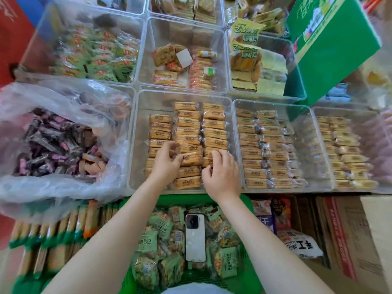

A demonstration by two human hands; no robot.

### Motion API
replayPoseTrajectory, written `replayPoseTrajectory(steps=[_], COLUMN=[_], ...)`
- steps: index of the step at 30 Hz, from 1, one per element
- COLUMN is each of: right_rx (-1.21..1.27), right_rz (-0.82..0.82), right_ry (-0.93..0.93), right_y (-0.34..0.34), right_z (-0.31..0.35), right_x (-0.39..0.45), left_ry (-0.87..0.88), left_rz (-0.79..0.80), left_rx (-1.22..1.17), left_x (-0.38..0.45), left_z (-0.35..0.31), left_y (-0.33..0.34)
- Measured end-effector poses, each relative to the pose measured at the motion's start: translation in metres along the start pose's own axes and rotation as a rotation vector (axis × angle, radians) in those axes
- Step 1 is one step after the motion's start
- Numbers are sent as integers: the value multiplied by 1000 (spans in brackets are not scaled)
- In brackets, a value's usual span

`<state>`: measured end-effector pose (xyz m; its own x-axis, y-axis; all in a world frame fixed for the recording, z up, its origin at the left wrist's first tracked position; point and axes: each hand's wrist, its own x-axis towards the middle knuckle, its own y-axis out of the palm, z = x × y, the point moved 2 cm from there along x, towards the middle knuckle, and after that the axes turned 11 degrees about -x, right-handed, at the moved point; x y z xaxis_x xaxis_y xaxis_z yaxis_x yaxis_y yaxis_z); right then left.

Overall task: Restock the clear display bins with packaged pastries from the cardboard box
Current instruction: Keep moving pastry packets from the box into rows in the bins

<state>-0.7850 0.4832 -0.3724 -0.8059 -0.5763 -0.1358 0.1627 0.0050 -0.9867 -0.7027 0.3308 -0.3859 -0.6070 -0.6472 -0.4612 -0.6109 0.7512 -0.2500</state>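
now both hands work one clear bin [135, 145] holding three pastry rows [214, 128]: left hand [167, 164] and right hand [222, 175], each grip pinching a packet.

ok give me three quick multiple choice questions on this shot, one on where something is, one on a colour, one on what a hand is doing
1. Where does the white phone lie?
A. on snack packs in the green basket
B. in a clear bin
C. on the plastic bag

2. What colour is the big box at the upper right?
A. red
B. green
C. blue

3. What is the left hand doing?
A. hanging idle
B. holding the phone
C. pinching a pastry pack in the middle bin

Answers: 1 A, the phone rests on green packs inside the basket. 2 B, its sides are green. 3 C, its fingers curl on a pack's edge.
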Motion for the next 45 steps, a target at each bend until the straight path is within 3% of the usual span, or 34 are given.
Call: replayPoseTrajectory(steps=[9, 14, 17, 19, 25, 28, 32, 35, 38, 42, 45], right_rx=[-26, -30, -25, -22, -14, -18, -67, -43, -59, -31, -14], right_rz=[46, 46, 47, 48, 31, 44, -4, 94, 255, 311, 343], right_ry=[-1, 10, 8, 12, -7, -3, -72, -143, -98, -126, -126], right_y=[-3, -3, -1, -1, -5, -7, -15, -21, -18, -18, -20], right_z=[0, 2, 2, 2, 2, 4, 14, 31, 40, 40, 33], right_x=[-2, -1, -1, -1, -1, 0, -8, -21, -34, -42, -37], left_ry=[-40, 92, 27, -31, 29, 16, -44, -60, -43, 98, 111], left_rz=[-30, -137, -182, -151, 53, 58, 220, 244, 248, 178, 137], left_rx=[124, 165, 180, 180, 119, 263, 483, 498, 468, 413, 356], left_x=[0, -7, -3, 3, 0, -6, -19, -18, -16, -20, -21], left_z=[0, -5, 0, 2, 5, 15, 18, 13, 10, 11, 11], left_y=[8, 12, 6, 4, -8, -25, -23, -17, -14, -15, -16])
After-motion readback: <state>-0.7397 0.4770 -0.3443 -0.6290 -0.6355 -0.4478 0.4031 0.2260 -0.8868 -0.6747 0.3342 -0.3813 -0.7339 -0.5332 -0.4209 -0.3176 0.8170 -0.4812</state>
